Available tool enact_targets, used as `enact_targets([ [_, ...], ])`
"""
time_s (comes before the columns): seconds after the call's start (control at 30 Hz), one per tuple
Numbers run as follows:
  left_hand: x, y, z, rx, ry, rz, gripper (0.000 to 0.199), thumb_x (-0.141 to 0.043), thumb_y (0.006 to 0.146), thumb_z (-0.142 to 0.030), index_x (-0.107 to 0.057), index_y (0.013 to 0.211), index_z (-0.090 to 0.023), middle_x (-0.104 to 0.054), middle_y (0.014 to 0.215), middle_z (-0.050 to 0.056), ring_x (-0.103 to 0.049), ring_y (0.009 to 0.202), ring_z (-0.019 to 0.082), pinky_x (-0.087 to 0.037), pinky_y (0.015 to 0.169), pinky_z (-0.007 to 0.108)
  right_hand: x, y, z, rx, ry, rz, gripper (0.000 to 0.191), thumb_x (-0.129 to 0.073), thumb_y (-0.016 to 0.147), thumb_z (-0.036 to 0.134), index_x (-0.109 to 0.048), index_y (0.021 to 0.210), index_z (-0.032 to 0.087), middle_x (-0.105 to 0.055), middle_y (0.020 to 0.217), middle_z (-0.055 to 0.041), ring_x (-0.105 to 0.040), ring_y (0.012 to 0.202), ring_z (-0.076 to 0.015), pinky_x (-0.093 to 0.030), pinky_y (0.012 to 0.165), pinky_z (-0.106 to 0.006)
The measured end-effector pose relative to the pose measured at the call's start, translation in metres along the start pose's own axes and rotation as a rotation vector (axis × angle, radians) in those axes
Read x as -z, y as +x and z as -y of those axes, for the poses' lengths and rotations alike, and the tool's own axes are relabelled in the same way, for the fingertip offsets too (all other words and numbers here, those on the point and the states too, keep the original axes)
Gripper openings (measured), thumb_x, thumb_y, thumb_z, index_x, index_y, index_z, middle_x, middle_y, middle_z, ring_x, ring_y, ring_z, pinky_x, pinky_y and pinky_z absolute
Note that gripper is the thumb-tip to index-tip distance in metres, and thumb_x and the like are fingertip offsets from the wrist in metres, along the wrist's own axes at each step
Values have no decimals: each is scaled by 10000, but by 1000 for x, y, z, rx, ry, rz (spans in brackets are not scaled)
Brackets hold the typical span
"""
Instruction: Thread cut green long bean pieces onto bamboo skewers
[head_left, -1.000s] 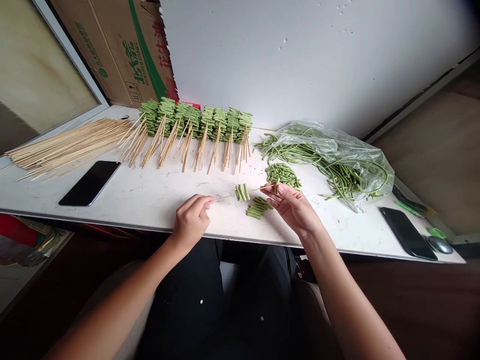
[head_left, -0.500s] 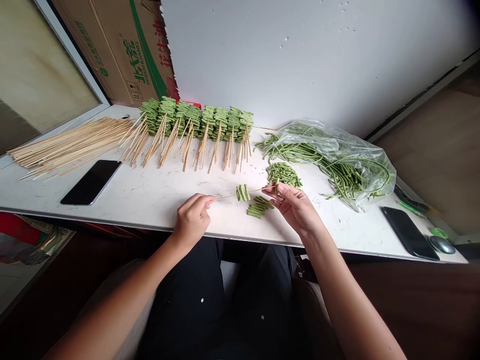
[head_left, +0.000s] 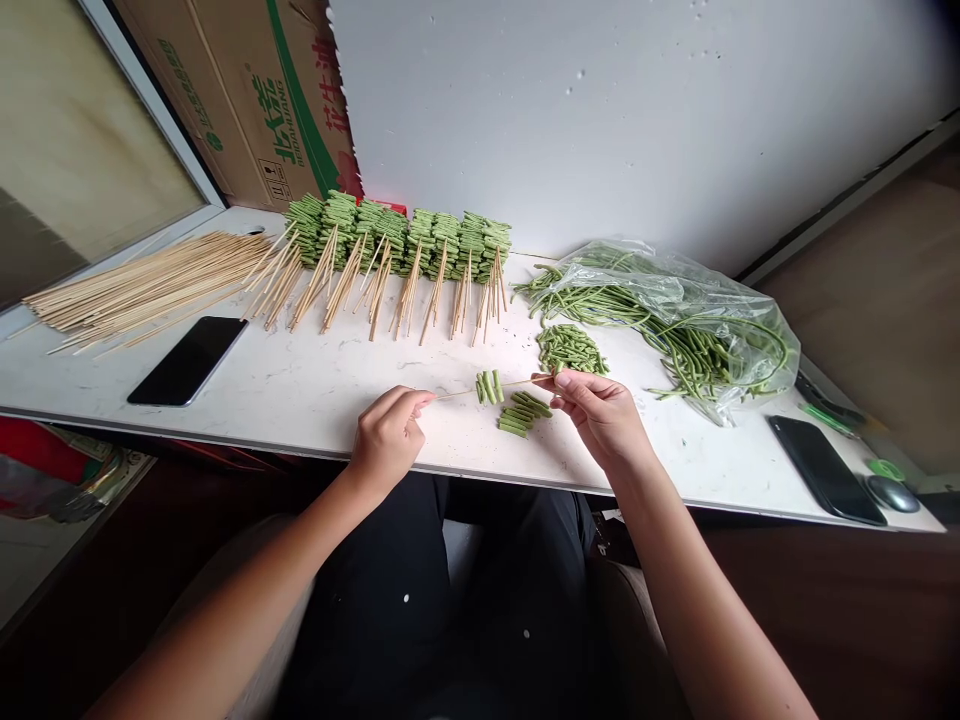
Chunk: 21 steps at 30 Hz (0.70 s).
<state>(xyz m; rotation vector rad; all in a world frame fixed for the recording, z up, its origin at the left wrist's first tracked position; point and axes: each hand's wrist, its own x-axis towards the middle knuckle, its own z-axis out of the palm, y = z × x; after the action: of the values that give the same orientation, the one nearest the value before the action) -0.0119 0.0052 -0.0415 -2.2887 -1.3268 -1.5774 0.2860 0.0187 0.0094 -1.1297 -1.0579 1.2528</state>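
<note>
My left hand (head_left: 388, 430) is closed in a pinch on one end of a thin wooden skewer (head_left: 456, 393). Several short green bean pieces (head_left: 490, 387) are threaded side by side along the middle of it. At the skewer's other end, my right hand (head_left: 600, 410) pinches a green bean piece (head_left: 558, 369), mostly covered by the fingers. Below the skewer, cut bean pieces (head_left: 523, 412) lie lined up on the white counter (head_left: 300, 400). A heap of more cut pieces (head_left: 571, 348) sits just behind my right hand.
Finished bean skewers (head_left: 397, 240) are stacked along the back, sticks forward. Bare skewers (head_left: 150, 285) and a phone (head_left: 187, 361) lie left. On the right are long beans (head_left: 697, 355) in a plastic bag (head_left: 772, 320), another phone (head_left: 825, 468) and a computer mouse (head_left: 892, 493).
My right fingers have closed further over the bean piece at the skewer's end, and it now shows less. My left hand keeps its pinch. The whole view has shifted slightly.
</note>
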Motion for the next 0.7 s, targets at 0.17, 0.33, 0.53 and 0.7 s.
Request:
enact_targets([
  [0.17,0,0,0,-9,4,-1,536,-376,728,136,-735,980,-172,-709,818,17,-679,726,146,-576,712,242,-2,-2,1,-14,-5,-5,208,-910,775,405,-850,916,264,-838,1008,-73,-777,1052,-260,-564,730,-307],
  [0.33,0,0,-1,-14,16,-3,545,-375,720,137,-733,984,-178,-710,814,16,-681,727,149,-577,711,247,-6,-4,3,12,7,-3,190,-910,780,384,-850,904,253,-839,1003,-70,-773,1087,-260,-579,725,-286],
  [0.53,0,-1,-1,-18,36,-13,538,-375,716,141,-727,979,-169,-722,823,23,-687,741,154,-574,693,247,-17,-7,-1,-5,77,-43,218,-934,750,387,-844,888,244,-833,1084,-79,-738,1201,-279,-628,829,-321],
  [0.7,0,-1,-1,-21,38,-16,540,-369,711,133,-725,976,-175,-716,811,18,-677,723,147,-571,684,241,-27,-11,-4,10,118,-86,220,-940,740,393,-834,861,242,-832,1078,-75,-725,1230,-293,-648,841,-345],
])
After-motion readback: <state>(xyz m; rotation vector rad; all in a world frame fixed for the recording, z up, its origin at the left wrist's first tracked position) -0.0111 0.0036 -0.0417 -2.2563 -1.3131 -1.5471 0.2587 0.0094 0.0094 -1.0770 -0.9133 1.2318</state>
